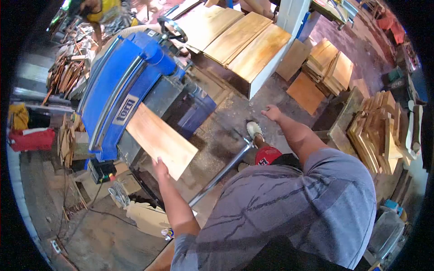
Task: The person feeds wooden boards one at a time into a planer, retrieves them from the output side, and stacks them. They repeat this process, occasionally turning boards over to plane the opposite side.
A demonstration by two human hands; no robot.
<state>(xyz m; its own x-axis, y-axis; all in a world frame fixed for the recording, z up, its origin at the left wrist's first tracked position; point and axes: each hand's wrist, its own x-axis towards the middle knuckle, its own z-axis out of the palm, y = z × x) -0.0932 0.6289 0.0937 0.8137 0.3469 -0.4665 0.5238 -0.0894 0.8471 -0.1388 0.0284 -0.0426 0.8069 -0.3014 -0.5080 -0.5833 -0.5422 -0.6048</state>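
A pale wooden board (162, 142) sticks out from under the blue planer-like machine (120, 86), its far end hidden beneath the housing. My left hand (160, 169) is at the board's near left edge, fingers against it; how firmly it holds the board cannot be made out. My right hand (270, 113) hangs over the floor, away from the board, with nothing visible in it and its fingers partly curled. A metal roller bar (219, 174) runs between my arms, nearer to my body than the board.
Wide boards (246, 43) lie on a stand beyond the machine. Stacked boards (327, 65) and more upright pieces (377, 131) are at the right. Wood scraps (70, 74) lie at the left, near another person (97, 18). A cable (110, 214) crosses the floor.
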